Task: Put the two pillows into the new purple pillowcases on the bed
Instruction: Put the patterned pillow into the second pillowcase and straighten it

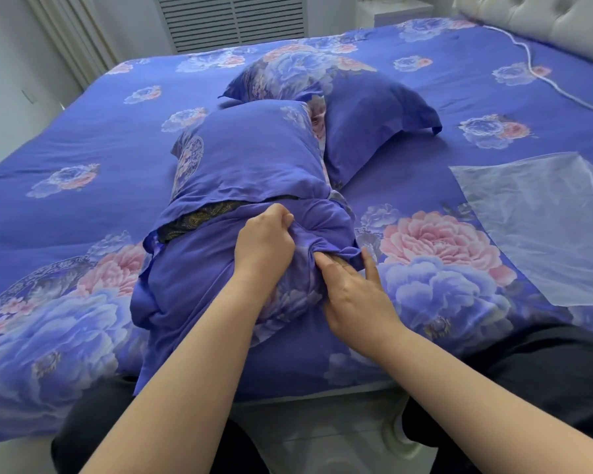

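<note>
the near pillow [247,186] lies on the bed [83,138], half inside its purple pillowcase [199,278]. the left hand [264,244] clenches a bunch of that pillowcase; just right of it the right hand [353,292] has its fingers tucked under the fabric's edge, grip unclear. behind the near pillow sits the second pillow [356,97]; right of it a clear plastic bag [541,220]. no writing is legible.

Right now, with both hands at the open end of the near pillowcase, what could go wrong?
1. The left hand grips bunched fabric of the near pillowcase; a hard tug could strain its seam.
2. The right hand has its fingers tucked under the flap, so the dark patterned pillow showing at the opening may end up bunched or unevenly covered.
</note>
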